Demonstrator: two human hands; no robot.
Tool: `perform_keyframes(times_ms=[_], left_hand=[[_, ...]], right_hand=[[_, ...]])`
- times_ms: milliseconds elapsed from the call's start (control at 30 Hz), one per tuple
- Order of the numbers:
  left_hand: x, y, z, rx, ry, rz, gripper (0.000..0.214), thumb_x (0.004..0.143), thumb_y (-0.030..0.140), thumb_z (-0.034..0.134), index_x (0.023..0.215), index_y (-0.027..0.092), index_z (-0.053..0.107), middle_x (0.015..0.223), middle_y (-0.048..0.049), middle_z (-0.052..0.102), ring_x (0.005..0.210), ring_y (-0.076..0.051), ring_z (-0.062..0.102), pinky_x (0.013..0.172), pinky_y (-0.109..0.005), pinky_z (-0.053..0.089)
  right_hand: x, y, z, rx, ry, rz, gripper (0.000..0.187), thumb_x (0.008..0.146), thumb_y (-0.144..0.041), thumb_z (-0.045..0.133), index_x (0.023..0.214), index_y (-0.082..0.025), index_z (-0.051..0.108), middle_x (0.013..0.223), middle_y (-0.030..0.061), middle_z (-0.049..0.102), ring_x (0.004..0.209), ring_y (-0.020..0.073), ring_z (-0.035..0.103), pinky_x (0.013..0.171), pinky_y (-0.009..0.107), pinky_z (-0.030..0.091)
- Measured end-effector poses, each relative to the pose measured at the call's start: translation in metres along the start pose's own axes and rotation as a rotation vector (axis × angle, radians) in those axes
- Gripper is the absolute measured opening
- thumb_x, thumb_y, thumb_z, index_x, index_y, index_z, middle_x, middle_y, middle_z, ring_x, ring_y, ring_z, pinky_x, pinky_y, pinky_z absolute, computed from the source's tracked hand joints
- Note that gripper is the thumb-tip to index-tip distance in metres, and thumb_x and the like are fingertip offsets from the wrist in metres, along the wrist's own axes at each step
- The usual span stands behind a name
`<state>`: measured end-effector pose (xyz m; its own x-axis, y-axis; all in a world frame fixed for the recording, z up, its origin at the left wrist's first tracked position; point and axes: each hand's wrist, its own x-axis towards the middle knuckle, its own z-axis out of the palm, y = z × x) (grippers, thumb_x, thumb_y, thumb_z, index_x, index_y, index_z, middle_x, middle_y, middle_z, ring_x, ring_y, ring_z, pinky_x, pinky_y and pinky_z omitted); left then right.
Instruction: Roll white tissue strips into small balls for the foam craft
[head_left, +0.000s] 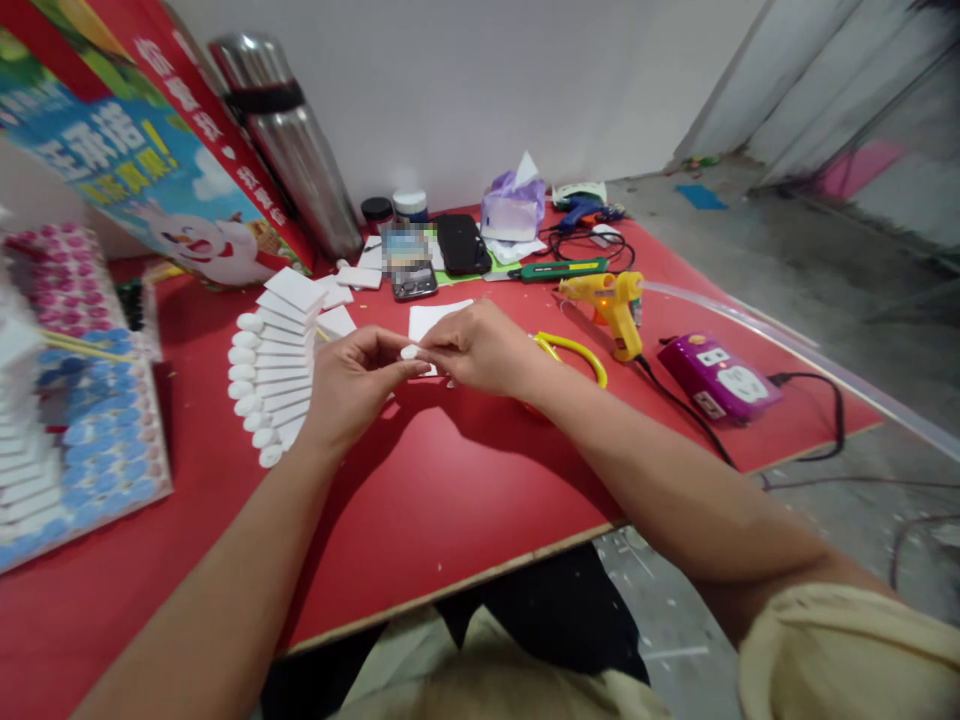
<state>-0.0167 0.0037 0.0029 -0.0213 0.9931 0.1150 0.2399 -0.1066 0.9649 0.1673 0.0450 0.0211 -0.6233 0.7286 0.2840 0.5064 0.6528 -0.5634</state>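
My left hand and my right hand meet over the red table. Between their fingertips is a small white oval piece, pinched from both sides. Under and behind the fingers lies a white card, partly covered by my right hand. Close to my left hand, a fanned row of white strips with oval ends rests on the table. Yellow-handled scissors or pliers lie beside my right wrist, partly hidden by it.
A yellow glue gun with a long clear stick stands right, near a purple power adapter and its cables. Behind are a phone, a black case, a tissue pack and a steel thermos. At left sits a box of blue pieces.
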Motion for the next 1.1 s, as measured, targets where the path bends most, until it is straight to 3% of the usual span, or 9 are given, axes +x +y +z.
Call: perform_keyframes(times_ms=[167,333,600,767,833,900,1000,1100], left_hand=[[0.004,-0.003,-0.005,0.026,-0.085,0.077,0.021,0.081,0.029,0.079,0.099,0.019,0.082,0.092,-0.0057,0.08,0.083,-0.019,0.071,0.078,-0.031,0.056],[0.006,-0.008,-0.006,0.013,-0.092,0.051,0.019,0.083,0.032,0.078,0.098,0.021,0.081,0.088,-0.0048,0.079,0.08,-0.019,0.07,0.074,-0.03,0.056],[0.003,-0.015,0.002,-0.043,-0.025,0.041,0.019,0.081,0.033,0.079,0.094,0.019,0.077,0.084,-0.0038,0.076,0.071,-0.016,0.065,0.064,-0.026,0.052],[0.004,-0.02,0.004,-0.034,-0.003,0.077,0.02,0.083,0.034,0.077,0.097,0.019,0.076,0.085,-0.0036,0.074,0.073,-0.016,0.066,0.069,-0.027,0.054],[0.006,-0.02,0.003,-0.058,-0.013,0.069,0.021,0.084,0.034,0.077,0.098,0.019,0.074,0.086,-0.0036,0.073,0.073,-0.015,0.065,0.068,-0.026,0.053],[0.007,-0.019,0.002,-0.106,-0.026,0.051,0.022,0.084,0.035,0.078,0.099,0.019,0.073,0.087,-0.0033,0.072,0.073,-0.014,0.065,0.067,-0.025,0.053],[0.008,-0.017,0.001,-0.157,-0.05,0.043,0.024,0.083,0.035,0.079,0.098,0.019,0.071,0.091,-0.0033,0.072,0.076,-0.014,0.066,0.069,-0.025,0.054],[0.007,-0.015,0.001,-0.132,-0.083,0.059,0.024,0.083,0.036,0.078,0.099,0.019,0.071,0.094,-0.004,0.073,0.084,-0.016,0.068,0.076,-0.027,0.055]], right_hand=[[0.0,-0.001,-0.001,0.06,0.02,0.123,0.028,0.096,-0.023,0.063,0.073,-0.013,0.076,0.066,0.0032,0.07,0.063,0.0122,0.059,0.063,0.025,0.037],[-0.001,0.0,-0.007,0.174,-0.038,0.239,0.026,0.096,-0.028,0.064,0.077,-0.015,0.076,0.06,0.0009,0.067,0.056,0.0109,0.061,0.062,0.023,0.04],[-0.001,-0.007,0.0,-0.172,0.025,0.062,0.023,0.094,-0.019,0.059,0.08,-0.011,0.075,0.075,0.0079,0.071,0.068,0.0151,0.056,0.066,0.029,0.035],[0.0,-0.01,0.003,-0.257,0.041,0.059,0.025,0.094,-0.017,0.057,0.074,-0.012,0.07,0.071,0.0076,0.068,0.067,0.0159,0.054,0.065,0.031,0.031],[0.0,-0.007,-0.001,-0.082,0.01,0.128,0.021,0.093,-0.02,0.062,0.075,-0.013,0.069,0.069,0.0061,0.068,0.065,0.0152,0.057,0.064,0.029,0.035],[0.001,-0.004,-0.006,0.259,-0.064,0.269,0.022,0.095,-0.031,0.065,0.081,-0.014,0.069,0.072,0.0058,0.071,0.063,0.0147,0.062,0.061,0.026,0.042],[0.002,0.002,-0.013,0.814,-0.135,0.518,0.039,0.104,-0.049,0.048,0.093,-0.016,0.066,0.082,0.0093,0.076,0.06,0.0157,0.068,0.055,0.026,0.052],[0.002,0.005,-0.015,1.074,-0.184,0.65,0.037,0.106,-0.045,0.043,0.098,-0.015,0.065,0.083,0.0108,0.078,0.06,0.0175,0.071,0.051,0.027,0.057]])
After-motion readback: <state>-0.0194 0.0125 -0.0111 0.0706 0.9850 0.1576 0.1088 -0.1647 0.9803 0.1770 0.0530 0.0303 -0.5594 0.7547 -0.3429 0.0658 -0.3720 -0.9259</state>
